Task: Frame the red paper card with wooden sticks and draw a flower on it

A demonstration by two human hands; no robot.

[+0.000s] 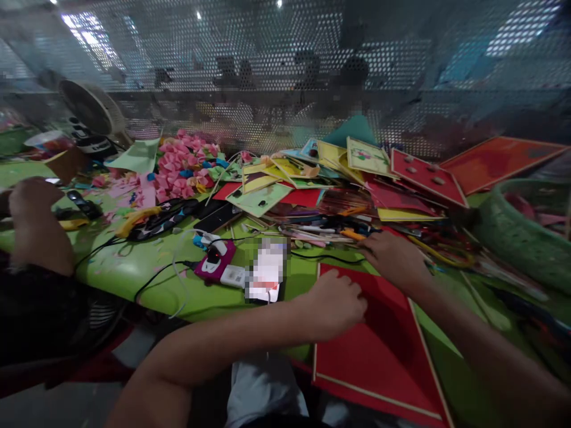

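Observation:
A red card sheet (379,351) with a pale border lies on the green table (134,267) right in front of me. My left hand (336,303) rests on its upper left part with the fingers curled, pressing the sheet down. My right hand (392,252) reaches past the sheet's top edge into a pile of pens and sticks (330,229); its fingers are bent among them, and what they grip is hidden.
Coloured cards (357,160) and pink paper flowers (182,166) are heaped at the back. A pink device with cables (214,261) lies left of the sheet. A green basket (526,232) stands at right. Another person's hand (33,199) rests at far left, near a fan (91,116).

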